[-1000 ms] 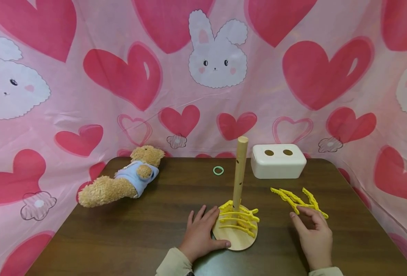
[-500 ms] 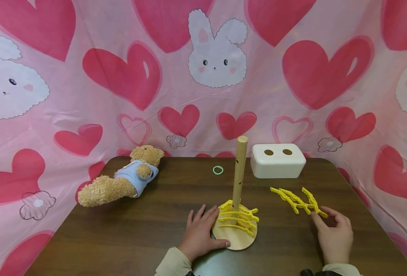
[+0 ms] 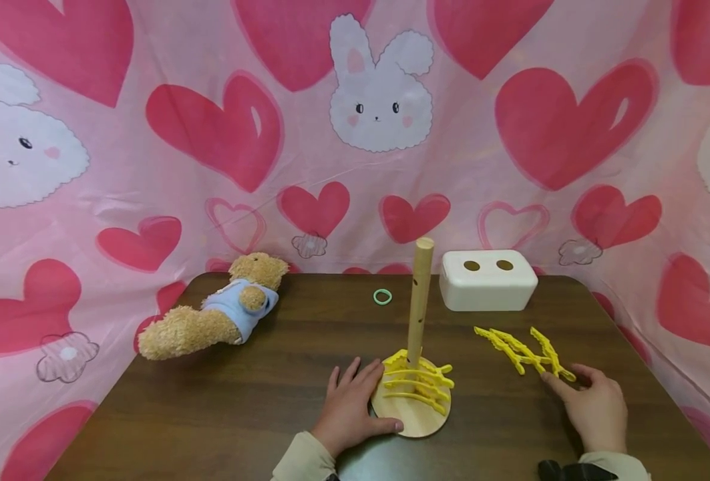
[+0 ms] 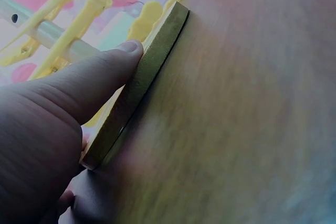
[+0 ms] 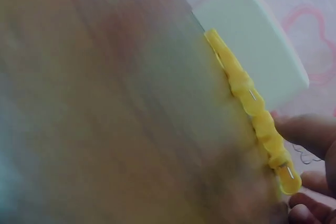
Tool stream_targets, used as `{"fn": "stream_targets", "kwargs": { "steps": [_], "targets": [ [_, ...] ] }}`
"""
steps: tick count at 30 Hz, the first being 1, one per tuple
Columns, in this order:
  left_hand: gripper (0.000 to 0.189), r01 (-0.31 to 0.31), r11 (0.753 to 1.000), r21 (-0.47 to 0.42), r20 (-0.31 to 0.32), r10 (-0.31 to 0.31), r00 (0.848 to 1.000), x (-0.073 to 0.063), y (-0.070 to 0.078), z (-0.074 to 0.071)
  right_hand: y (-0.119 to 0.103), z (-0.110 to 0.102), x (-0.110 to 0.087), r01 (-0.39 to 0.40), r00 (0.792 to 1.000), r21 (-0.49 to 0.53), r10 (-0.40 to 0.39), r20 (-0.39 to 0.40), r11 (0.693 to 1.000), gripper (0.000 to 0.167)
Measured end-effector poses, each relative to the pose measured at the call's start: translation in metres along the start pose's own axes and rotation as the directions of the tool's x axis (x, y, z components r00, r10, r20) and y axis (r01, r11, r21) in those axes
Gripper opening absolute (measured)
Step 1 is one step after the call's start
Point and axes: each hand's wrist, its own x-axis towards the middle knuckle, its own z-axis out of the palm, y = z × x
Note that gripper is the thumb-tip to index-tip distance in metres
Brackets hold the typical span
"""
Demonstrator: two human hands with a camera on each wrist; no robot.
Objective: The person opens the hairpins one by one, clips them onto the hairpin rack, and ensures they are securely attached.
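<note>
A wooden stand [image 3: 417, 314], a holed post on a round base [image 3: 413, 424], stands upright; several yellow plastic clips [image 3: 417, 384] lie across the base around the post. My left hand [image 3: 348, 411] rests against the base's left edge, fingers spread and thumb [image 4: 100, 72] lying over the rim. To the right, several more slim yellow clips [image 3: 513, 349] lie joined or overlapping in a zigzag. Thumb and forefinger of my right hand [image 3: 598, 404] pinch the near right end of these clips [image 5: 268, 129], low over the table; the other fingers are partly hidden in the right wrist view.
A white box with two round holes [image 3: 488, 287] sits at the back right of the dark wooden table [image 3: 258, 407]. A green ring [image 3: 383, 296] lies behind the stand. At the left a teddy bear [image 3: 240, 307] in blue lies on its back. A pink heart-patterned cloth [image 3: 306, 160] hangs behind.
My right hand has shifted right, from the middle of the loose clips to their near right end. The left hand, the stand and the other things have stayed put.
</note>
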Motion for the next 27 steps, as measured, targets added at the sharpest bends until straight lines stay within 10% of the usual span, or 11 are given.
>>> {"fn": "stream_targets", "kwargs": {
  "steps": [9,20,27],
  "targets": [
    [0.102,-0.011,1.000,0.001,-0.012,0.011,1.000,-0.001,0.001,0.001,0.006,-0.008,0.012,0.007,1.000,-0.081,-0.007,0.004,0.997,0.064],
    [0.103,-0.009,1.000,-0.010,-0.017,0.009,1.000,-0.002,0.001,0.001,0.013,-0.002,0.010,-0.070,0.964,0.329,0.148,-0.220,0.942,0.060],
    [0.104,0.003,1.000,-0.007,-0.006,-0.003,1.000,-0.002,0.000,0.002,0.004,0.007,0.005,0.022,0.987,0.380,0.040,-0.154,0.925,0.055]
  ]
}}
